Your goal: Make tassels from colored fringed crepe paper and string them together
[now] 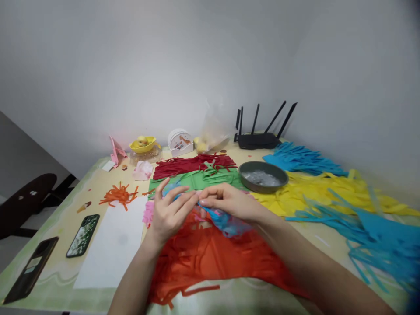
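Blue strips (226, 223) pinched in R hand (226, 201), L hand (170, 214) right up against it

Nearest first: orange fringed sheet (213, 258) spread on the surface (65, 280), both forearms reaching over. Near L corner, dark flat item (32, 269), then patterned phone (82, 235); white sheet (108, 249) btwn phone & orange.

And the action's here! R grip closed, thumb & index on one end of the blue strips, rest blurry, hanging over the orange. L grip half open, fingers spread, tips meeting R's; can't tell if it's got hold too.

R side: loose blue fringe (383, 236) up close, yellow fringe (311, 190) past it. Over L, orange scraps (118, 195) at white sheet's far end. Beyond hands: green fringe (197, 180), grey bowl (262, 188) w/ clear stuff just beside, then red fringe (193, 165). Blue pile (302, 159) behind the yellow.

Back row, L to R: pink item (116, 151), yellow dish (142, 148), white holder (180, 142) w/ giraffe pic, clear bag (213, 135), black router (259, 141), antennas up, nr wall (197, 52).
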A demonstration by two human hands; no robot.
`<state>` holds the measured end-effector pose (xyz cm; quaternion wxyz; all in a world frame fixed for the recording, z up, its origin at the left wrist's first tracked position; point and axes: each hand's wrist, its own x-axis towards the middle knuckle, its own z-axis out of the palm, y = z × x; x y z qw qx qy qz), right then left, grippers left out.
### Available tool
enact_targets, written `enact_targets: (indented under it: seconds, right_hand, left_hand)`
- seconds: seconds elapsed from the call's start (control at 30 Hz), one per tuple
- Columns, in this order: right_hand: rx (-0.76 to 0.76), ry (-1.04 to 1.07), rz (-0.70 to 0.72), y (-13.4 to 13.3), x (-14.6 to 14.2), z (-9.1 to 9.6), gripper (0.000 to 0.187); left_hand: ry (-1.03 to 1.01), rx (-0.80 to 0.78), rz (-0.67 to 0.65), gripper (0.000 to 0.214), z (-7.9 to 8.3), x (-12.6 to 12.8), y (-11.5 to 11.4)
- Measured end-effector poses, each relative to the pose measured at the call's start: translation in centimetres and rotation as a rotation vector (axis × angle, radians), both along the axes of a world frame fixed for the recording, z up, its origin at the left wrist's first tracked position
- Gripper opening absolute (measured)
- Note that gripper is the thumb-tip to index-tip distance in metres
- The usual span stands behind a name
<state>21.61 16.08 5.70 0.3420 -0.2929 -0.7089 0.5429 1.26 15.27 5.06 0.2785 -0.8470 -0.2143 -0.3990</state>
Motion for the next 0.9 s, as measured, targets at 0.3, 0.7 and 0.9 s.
enact_targets:
  seconds: [0.3, 0.7, 0.9]
  right_hand:
    - [-0.019, 0.289, -0.155, -1.3, -2.5, -0.5, 0.023]
    - [0.475, 0.165, -0.501, -0.6, -4.8, -0.1, 0.006]
    - [0.776, -0.459, -0.565, 4.3, 2.0, 0.2, 0.018]
  left_hand:
    - [-0.448, -0.277, -0.104, 0.016, -1.2, 0.8, 0.7]
    - [-0.965, -1.046, -0.207, 0.028, -1.3, 2.2, 1.0]
    - [-1.056, -0.953, -0.336, 0.022, -0.4, -1.3, 1.5]
